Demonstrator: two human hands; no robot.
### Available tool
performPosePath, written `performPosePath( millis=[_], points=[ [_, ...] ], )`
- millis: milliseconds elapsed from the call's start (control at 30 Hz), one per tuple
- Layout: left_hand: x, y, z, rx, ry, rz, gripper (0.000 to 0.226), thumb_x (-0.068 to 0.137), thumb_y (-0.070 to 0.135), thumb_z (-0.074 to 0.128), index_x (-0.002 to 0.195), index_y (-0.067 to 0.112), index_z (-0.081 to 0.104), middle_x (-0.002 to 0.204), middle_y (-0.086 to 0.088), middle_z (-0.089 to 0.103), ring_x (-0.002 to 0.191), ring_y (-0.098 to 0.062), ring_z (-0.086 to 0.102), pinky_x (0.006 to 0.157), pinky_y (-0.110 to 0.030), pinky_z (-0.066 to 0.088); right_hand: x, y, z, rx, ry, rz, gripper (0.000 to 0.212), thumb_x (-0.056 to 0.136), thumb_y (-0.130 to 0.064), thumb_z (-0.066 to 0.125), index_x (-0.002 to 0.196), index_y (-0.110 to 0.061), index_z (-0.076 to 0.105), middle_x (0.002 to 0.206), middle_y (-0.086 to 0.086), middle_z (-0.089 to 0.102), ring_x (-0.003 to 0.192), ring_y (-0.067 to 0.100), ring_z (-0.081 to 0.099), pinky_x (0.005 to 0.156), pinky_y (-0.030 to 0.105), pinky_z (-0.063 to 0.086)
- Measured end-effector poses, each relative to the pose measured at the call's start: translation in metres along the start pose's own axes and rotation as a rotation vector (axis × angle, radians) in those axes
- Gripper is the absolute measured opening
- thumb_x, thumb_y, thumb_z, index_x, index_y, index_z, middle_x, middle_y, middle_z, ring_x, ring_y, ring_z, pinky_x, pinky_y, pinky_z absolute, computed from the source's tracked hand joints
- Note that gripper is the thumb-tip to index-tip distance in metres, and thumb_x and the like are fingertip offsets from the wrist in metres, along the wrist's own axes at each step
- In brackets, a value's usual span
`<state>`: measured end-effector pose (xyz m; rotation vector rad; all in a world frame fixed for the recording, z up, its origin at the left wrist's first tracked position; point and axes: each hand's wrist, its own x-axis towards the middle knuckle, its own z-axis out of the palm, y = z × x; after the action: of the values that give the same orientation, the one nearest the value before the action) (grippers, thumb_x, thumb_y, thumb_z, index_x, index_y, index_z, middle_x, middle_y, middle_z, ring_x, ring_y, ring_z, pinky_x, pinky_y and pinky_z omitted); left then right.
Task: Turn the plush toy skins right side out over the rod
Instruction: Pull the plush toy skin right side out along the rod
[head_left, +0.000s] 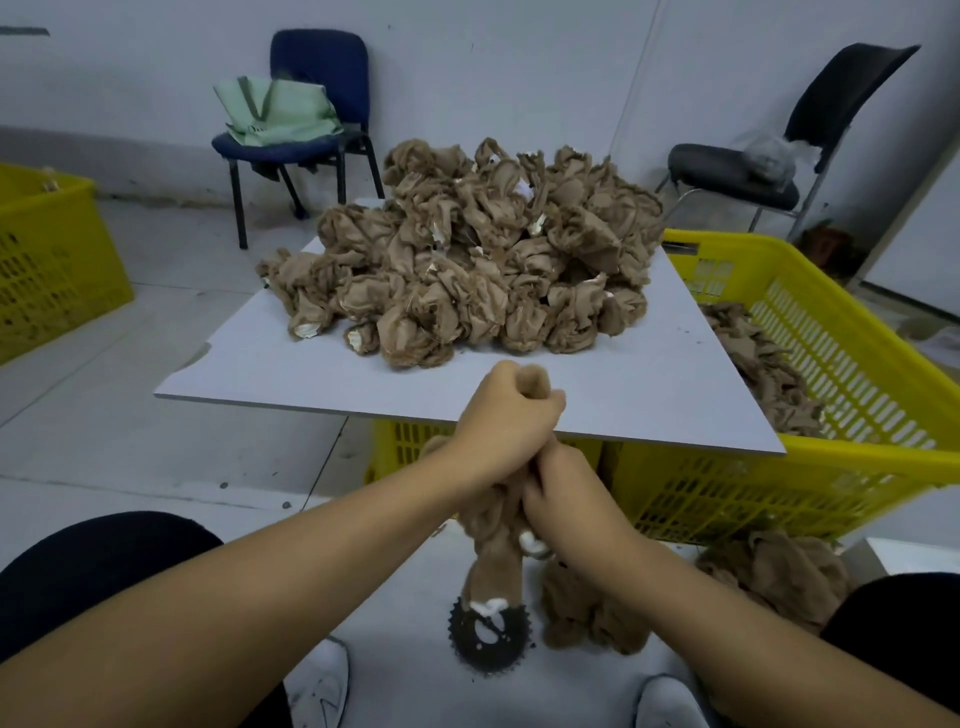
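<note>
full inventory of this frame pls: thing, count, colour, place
plush skin in work: one, tan, over the rod, gripped by both hands
skin pile: many, tan, on the board
board: one, pale grey, atop a crate
crates: two, yellow, one right holding skins, one far left
toothed disc: one, black, floor, under the skin
loose skins: some, tan, floor right
chairs: two, blue with green bag, black
left hand: fist near the skin's top
right hand: gripping lower down
</note>
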<state>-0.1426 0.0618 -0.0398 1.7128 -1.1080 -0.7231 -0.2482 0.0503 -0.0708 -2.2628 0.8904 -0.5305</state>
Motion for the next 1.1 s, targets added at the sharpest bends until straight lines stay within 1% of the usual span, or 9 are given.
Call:
performPosePath(
  millis=[100, 167, 267, 433, 633, 767, 933, 1033, 1100],
  points=[
    [0.01, 0.022, -0.012, -0.076, 0.026, 0.057, 0.026, 0.075, 0.025, 0.055, 0.06, 0.014, 0.036, 0.055, -0.006, 0.034, 0.059, -0.018, 0.037, 0.063, -0.04, 0.037, 0.01, -0.007, -0.009, -0.012, 0.092, -0.13, 0.016, 0.096, -0.008, 0.048, 0.095, -0.023, 0.043, 0.066, -0.008, 0.048, 0.053, 0.009, 0.048, 0.045, 0.023, 0.031],
    [0.008, 0.022, -0.013, -0.147, -0.01, -0.041, 0.015, 0.073, 0.026, 0.055, 0.074, 0.022, 0.04, 0.067, 0.005, 0.043, 0.068, -0.018, 0.043, 0.068, -0.038, 0.039, 0.011, -0.009, -0.008, -0.027, 0.061, -0.096, 0.015, 0.095, -0.008, 0.048, 0.098, -0.022, 0.043, 0.066, -0.004, 0.049, 0.053, 0.012, 0.048, 0.046, 0.027, 0.033],
    [-0.006, 0.001, -0.005, 0.014, -0.009, -0.056, 0.024, 0.075, 0.037, 0.054, 0.087, 0.017, 0.048, 0.08, -0.004, 0.061, 0.083, -0.025, 0.063, 0.084, -0.048, 0.053, 0.003, -0.003, 0.004, -0.034, -0.062, 0.038, 0.011, 0.093, -0.005, 0.049, 0.088, -0.015, 0.05, 0.065, -0.003, 0.049, 0.058, 0.012, 0.049, 0.052, 0.025, 0.034],
    [-0.002, 0.004, -0.017, 0.009, 0.105, 0.123, 0.043, 0.082, 0.048, 0.05, 0.067, 0.007, 0.055, 0.067, -0.018, 0.063, 0.072, -0.033, 0.065, 0.079, -0.054, 0.056, 0.008, -0.015, 0.004, 0.074, 0.109, -0.121, 0.026, 0.083, -0.015, 0.047, 0.07, -0.036, 0.039, 0.058, -0.016, 0.047, 0.053, 0.003, 0.054, 0.045, 0.015, 0.036],
    [-0.008, -0.008, -0.007, 0.016, -0.025, -0.06, 0.025, 0.088, 0.047, 0.056, 0.099, 0.024, 0.05, 0.096, 0.002, 0.064, 0.1, -0.026, 0.065, 0.097, -0.052, 0.05, 0.01, 0.001, 0.014, -0.059, -0.081, 0.039, 0.013, 0.094, -0.005, 0.05, 0.085, -0.012, 0.054, 0.063, -0.005, 0.045, 0.063, 0.013, 0.049, 0.057, 0.025, 0.032],
    [0.006, 0.006, -0.018, -0.009, 0.08, 0.122, 0.035, 0.086, 0.05, 0.051, 0.069, 0.019, 0.055, 0.069, -0.001, 0.061, 0.076, -0.028, 0.065, 0.08, -0.055, 0.054, 0.017, -0.006, -0.001, 0.039, 0.095, -0.079, 0.033, 0.085, -0.004, 0.051, 0.066, -0.029, 0.042, 0.052, -0.013, 0.043, 0.045, 0.006, 0.048, 0.042, 0.019, 0.03],
    [-0.004, -0.012, -0.008, 0.11, -0.005, -0.028, 0.021, 0.091, 0.041, 0.055, 0.082, 0.024, 0.047, 0.081, -0.001, 0.059, 0.087, -0.027, 0.063, 0.089, -0.054, 0.052, 0.012, -0.001, 0.011, -0.096, -0.108, 0.07, 0.017, 0.088, -0.002, 0.048, 0.077, -0.007, 0.06, 0.068, 0.008, 0.064, 0.062, 0.022, 0.062, 0.057, 0.041, 0.051],
    [0.003, -0.002, -0.015, 0.04, 0.051, 0.077, 0.039, 0.084, 0.058, 0.05, 0.08, 0.021, 0.058, 0.079, 0.001, 0.065, 0.087, -0.026, 0.067, 0.087, -0.052, 0.054, 0.019, -0.002, 0.003, -0.013, 0.031, -0.018, 0.023, 0.079, -0.014, 0.046, 0.061, -0.028, 0.043, 0.047, -0.009, 0.049, 0.045, 0.008, 0.05, 0.041, 0.021, 0.032],
    [0.006, -0.002, -0.016, 0.009, 0.076, 0.102, 0.041, 0.086, 0.059, 0.048, 0.075, 0.021, 0.056, 0.073, -0.002, 0.063, 0.082, -0.027, 0.066, 0.084, -0.052, 0.054, 0.023, -0.002, 0.003, 0.038, 0.035, -0.004, 0.024, 0.08, -0.013, 0.046, 0.062, -0.028, 0.041, 0.048, -0.009, 0.052, 0.049, 0.007, 0.055, 0.042, 0.023, 0.041]
  ],
)
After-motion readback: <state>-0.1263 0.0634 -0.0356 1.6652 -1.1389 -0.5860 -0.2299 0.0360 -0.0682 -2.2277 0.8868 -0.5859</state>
